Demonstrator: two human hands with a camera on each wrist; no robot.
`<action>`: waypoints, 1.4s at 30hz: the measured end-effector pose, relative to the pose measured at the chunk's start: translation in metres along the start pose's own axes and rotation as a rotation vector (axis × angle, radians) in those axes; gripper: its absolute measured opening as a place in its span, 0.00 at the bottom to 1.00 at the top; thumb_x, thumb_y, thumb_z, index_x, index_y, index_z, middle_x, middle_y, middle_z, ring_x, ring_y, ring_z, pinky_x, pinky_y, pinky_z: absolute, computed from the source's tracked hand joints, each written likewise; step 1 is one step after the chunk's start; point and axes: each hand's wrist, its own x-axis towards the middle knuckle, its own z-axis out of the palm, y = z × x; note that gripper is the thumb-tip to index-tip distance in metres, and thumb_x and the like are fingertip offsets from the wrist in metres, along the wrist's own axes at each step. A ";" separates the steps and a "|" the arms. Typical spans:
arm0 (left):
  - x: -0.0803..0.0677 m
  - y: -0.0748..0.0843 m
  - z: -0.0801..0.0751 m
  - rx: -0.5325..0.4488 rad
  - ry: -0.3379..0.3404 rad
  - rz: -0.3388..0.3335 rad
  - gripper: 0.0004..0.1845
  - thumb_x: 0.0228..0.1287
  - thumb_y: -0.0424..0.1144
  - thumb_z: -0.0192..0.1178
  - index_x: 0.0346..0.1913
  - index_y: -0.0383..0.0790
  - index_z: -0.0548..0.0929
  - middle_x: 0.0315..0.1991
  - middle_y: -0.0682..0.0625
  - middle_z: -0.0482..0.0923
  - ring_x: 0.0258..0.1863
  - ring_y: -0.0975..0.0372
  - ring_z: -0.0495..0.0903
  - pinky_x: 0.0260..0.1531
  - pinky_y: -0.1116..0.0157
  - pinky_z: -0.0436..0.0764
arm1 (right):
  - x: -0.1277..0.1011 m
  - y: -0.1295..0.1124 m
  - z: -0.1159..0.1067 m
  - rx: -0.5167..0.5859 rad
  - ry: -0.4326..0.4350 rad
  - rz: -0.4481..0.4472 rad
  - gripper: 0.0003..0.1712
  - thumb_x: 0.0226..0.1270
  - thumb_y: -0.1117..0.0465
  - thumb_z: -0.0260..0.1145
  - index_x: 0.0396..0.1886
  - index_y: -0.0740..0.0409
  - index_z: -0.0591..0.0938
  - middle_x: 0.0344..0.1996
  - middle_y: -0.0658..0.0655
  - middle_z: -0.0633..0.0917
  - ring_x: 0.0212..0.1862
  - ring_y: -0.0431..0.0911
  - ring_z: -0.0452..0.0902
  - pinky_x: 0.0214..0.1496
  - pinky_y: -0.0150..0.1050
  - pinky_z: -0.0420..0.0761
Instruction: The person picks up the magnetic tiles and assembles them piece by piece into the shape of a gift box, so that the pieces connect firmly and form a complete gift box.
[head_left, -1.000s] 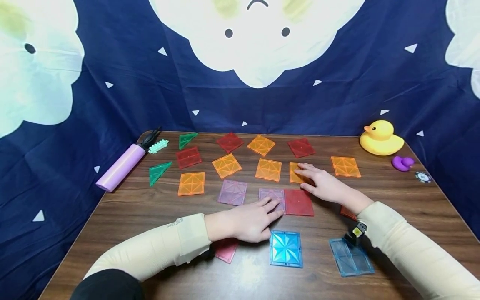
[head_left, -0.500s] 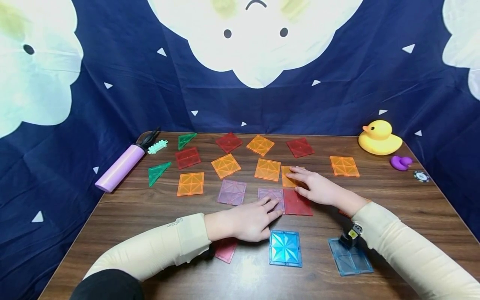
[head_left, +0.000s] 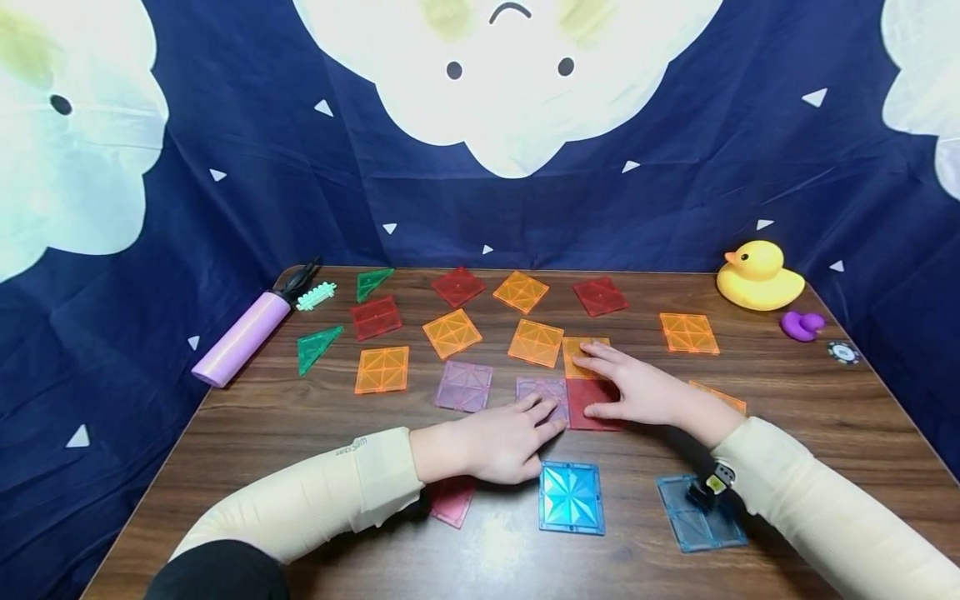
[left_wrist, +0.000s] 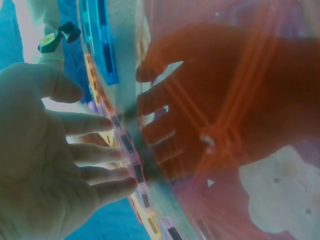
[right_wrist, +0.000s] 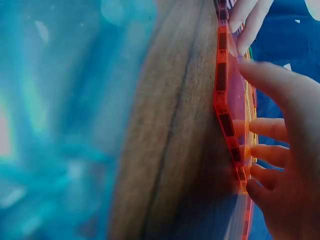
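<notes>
My left hand (head_left: 502,442) rests with outstretched fingers on a purple magnetic tile (head_left: 542,385); the left wrist view shows the fingertips at a tile's magnet-studded edge (left_wrist: 138,172). Joined to that tile's right side lies a larger-looking red tile (head_left: 580,393). An orange tile (head_left: 569,352) sits against the red one's far edge. My right hand (head_left: 637,390) lays its spread fingers on the orange tile, thumb stretched over the red tile. In the right wrist view, the thumb (right_wrist: 270,77) is by the red tile's edge (right_wrist: 221,75).
Several orange, red and green tiles lie behind. A blue tile (head_left: 572,497) and a grey-blue tile (head_left: 701,525) are in front; a pink tile (head_left: 452,502) is partly under the left wrist. A lilac hand pump (head_left: 243,337) lies left; yellow (head_left: 759,277) and purple (head_left: 802,326) ducks stand right.
My right hand has slid the orange tile left and nearer, up against the red tile. Its thumb has moved nearer over the red tile. The left hand has stayed in place.
</notes>
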 end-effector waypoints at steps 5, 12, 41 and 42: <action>0.001 -0.005 -0.005 -0.067 -0.004 0.022 0.34 0.73 0.46 0.52 0.78 0.38 0.64 0.79 0.39 0.54 0.78 0.48 0.53 0.74 0.59 0.55 | -0.011 0.000 0.000 0.032 -0.055 0.010 0.55 0.56 0.37 0.77 0.76 0.60 0.68 0.78 0.67 0.60 0.77 0.66 0.51 0.71 0.64 0.63; 0.011 -0.049 -0.030 -0.258 0.128 0.050 0.32 0.69 0.42 0.56 0.73 0.31 0.69 0.75 0.36 0.62 0.75 0.49 0.61 0.73 0.57 0.59 | -0.012 0.000 0.002 0.038 -0.051 -0.024 0.55 0.55 0.41 0.79 0.76 0.63 0.68 0.78 0.67 0.59 0.78 0.65 0.50 0.72 0.62 0.61; 0.044 -0.071 -0.020 -0.124 0.058 -0.182 0.36 0.74 0.50 0.52 0.78 0.36 0.63 0.78 0.34 0.53 0.77 0.40 0.51 0.74 0.51 0.57 | -0.003 -0.004 0.005 -0.093 -0.022 -0.064 0.52 0.57 0.39 0.75 0.75 0.62 0.69 0.76 0.66 0.64 0.76 0.62 0.57 0.71 0.58 0.66; 0.043 -0.070 -0.020 -0.125 0.055 -0.184 0.36 0.73 0.50 0.52 0.78 0.36 0.62 0.78 0.34 0.53 0.77 0.40 0.51 0.74 0.51 0.57 | -0.002 -0.004 0.006 -0.089 -0.023 -0.065 0.52 0.57 0.40 0.75 0.75 0.62 0.69 0.76 0.65 0.64 0.76 0.61 0.57 0.71 0.58 0.66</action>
